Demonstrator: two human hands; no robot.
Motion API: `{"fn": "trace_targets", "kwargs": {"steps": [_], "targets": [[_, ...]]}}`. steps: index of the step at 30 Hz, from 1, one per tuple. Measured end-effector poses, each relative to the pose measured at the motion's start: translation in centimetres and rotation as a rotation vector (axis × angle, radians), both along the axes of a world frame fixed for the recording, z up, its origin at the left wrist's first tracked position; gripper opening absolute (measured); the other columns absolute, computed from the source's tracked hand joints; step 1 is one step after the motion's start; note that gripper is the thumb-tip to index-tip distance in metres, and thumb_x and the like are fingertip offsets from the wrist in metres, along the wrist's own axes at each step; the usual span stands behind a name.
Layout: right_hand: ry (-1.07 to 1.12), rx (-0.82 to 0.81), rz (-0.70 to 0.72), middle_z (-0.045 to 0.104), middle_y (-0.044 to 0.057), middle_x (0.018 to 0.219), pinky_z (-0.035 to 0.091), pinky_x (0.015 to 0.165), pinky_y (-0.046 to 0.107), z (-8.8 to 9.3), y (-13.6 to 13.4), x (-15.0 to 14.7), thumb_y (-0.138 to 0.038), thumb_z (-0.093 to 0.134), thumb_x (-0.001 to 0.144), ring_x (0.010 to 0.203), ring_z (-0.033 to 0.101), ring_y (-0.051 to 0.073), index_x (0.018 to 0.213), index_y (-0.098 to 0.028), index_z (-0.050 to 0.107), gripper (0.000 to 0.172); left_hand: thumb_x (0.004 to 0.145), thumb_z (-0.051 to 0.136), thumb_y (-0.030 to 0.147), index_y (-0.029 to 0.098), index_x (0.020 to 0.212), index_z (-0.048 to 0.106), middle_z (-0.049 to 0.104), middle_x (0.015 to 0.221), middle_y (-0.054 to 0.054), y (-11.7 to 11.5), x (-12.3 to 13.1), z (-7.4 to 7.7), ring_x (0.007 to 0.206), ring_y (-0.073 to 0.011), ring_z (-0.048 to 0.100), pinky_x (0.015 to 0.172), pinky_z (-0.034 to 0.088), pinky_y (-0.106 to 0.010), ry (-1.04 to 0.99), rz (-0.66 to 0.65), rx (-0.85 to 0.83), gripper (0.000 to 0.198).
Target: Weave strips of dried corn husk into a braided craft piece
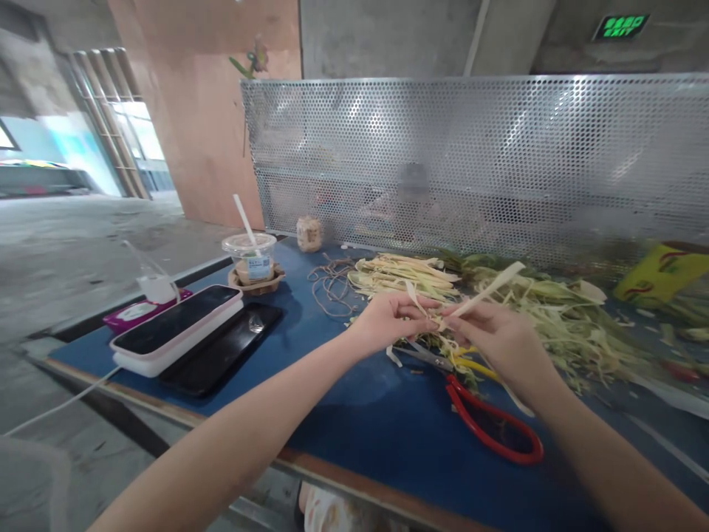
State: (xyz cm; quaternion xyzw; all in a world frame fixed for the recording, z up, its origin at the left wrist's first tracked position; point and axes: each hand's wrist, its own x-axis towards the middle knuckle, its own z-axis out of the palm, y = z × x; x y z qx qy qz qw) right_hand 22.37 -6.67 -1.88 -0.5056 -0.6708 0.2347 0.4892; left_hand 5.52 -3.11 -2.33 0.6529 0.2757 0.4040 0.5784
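My left hand (396,319) and my right hand (495,340) meet above the middle of the blue table. Both are closed, fingertips almost touching, on pale strips of corn husk (490,288). One long strip slants up out of my right hand and a shorter end rises beside my left fingers. The exact hold at the fingertips is partly hidden. Below them lie scissors with a red handle (495,431); a yellow handle (477,364) shows alongside. Behind the hands is a stack of flat pale husks (407,272), with a tangled greenish husk pile (581,336) to the right.
Left on the table (354,414) are a pink-edged phone (180,321), a black phone or tray-like slab (227,355) and a lidded drink cup (252,258). Loose cord (332,288) lies near the husks. A perforated metal screen (470,155) stands behind; a yellow packet (662,273) is at right.
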Motion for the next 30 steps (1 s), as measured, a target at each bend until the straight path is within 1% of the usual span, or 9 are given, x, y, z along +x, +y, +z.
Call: {"fn": "trace_targets", "kwargs": {"steps": [6,11,13,15,19,22,24,27,30], "targets": [[0.073,-0.062,0.036,0.066,0.003,0.063,0.048,0.050,0.025,0.0,-0.3,-0.5,-0.034,0.065,0.064,0.056,0.059,0.015,0.073,-0.017,0.063,0.019,0.057,0.072,0.028,0.013,0.097,0.066,0.065,0.066,-0.002,0.0,0.0,-0.4,0.048,-0.0045,0.047,0.050,0.039,-0.019,-0.049,0.012,-0.025,0.043],[0.157,-0.103,0.014,0.063,-0.001,0.057,0.046,0.043,0.024,-0.3,-0.1,-0.4,-0.035,0.068,0.063,0.044,0.055,0.012,0.079,-0.018,0.049,0.030,0.056,0.073,0.027,0.013,0.093,0.067,0.062,0.059,0.000,-0.3,0.3,-0.4,0.046,-0.0039,0.046,0.048,0.038,-0.018,-0.059,0.038,-0.036,0.040],[0.217,-0.086,0.012,0.062,-0.003,0.056,0.043,0.038,0.022,-0.3,0.0,-0.3,-0.035,0.069,0.062,0.040,0.053,0.011,0.080,-0.021,0.039,0.038,0.055,0.074,0.025,0.011,0.091,0.067,0.061,0.056,0.000,-0.3,0.3,-0.3,0.044,-0.0034,0.045,0.046,0.037,-0.018,-0.065,0.056,-0.093,0.039],[0.245,-0.058,0.070,0.064,-0.002,0.061,0.044,0.037,0.023,-0.1,-0.1,-0.2,-0.035,0.067,0.065,0.043,0.056,0.012,0.082,-0.023,0.034,0.039,0.054,0.074,0.023,0.011,0.088,0.068,0.059,0.054,0.001,-0.3,0.2,-0.2,0.041,-0.0027,0.043,0.044,0.036,-0.018,-0.080,0.056,-0.156,0.036],[0.277,0.006,0.205,0.064,-0.001,0.075,0.052,0.044,0.028,0.8,-0.8,-0.1,-0.027,0.063,0.070,0.051,0.061,0.014,0.092,-0.026,0.031,0.039,0.053,0.075,0.018,0.009,0.079,0.069,0.061,0.058,-0.001,-0.2,0.0,0.1,0.045,-0.0030,0.047,0.043,0.034,-0.017,-0.136,0.045,-0.323,0.029],[0.285,0.114,0.235,0.059,-0.003,0.082,0.055,0.049,0.030,1.0,-1.2,0.0,-0.019,0.061,0.071,0.050,0.061,0.013,0.098,-0.029,0.027,0.044,0.052,0.075,0.015,0.008,0.074,0.069,0.061,0.059,-0.003,-0.3,-0.1,0.4,0.054,-0.0057,0.053,0.042,0.034,-0.015,-0.179,0.031,-0.434,0.023],[0.164,0.219,0.234,0.057,-0.001,0.085,0.055,0.056,0.030,0.9,-1.3,0.2,-0.016,0.056,0.074,0.057,0.062,0.012,0.098,-0.028,0.031,0.037,0.054,0.074,0.013,0.007,0.075,0.069,0.060,0.058,-0.003,-0.4,-0.2,0.6,0.053,-0.0051,0.053,0.042,0.034,-0.013,-0.182,0.019,-0.473,0.022],[-0.239,0.363,0.250,0.058,0.005,0.092,0.053,0.072,0.031,0.6,-1.0,0.7,-0.014,0.049,0.079,0.083,0.062,0.016,0.096,-0.024,0.047,0.020,0.060,0.070,0.010,0.006,0.078,0.068,0.061,0.060,-0.004,-0.4,-0.3,0.7,0.051,-0.0042,0.053,0.041,0.036,-0.011,-0.180,0.001,-0.519,0.019],[-0.587,0.510,0.271,0.060,0.007,0.102,0.047,0.085,0.037,0.4,-0.6,1.2,-0.014,0.044,0.082,0.099,0.056,0.019,0.098,-0.024,0.056,0.022,0.066,0.066,0.011,0.006,0.077,0.068,0.061,0.058,-0.004,-0.3,-0.3,0.6,0.050,-0.0039,0.053,0.038,0.036,-0.009,-0.189,-0.025,-0.542,0.013]]}}
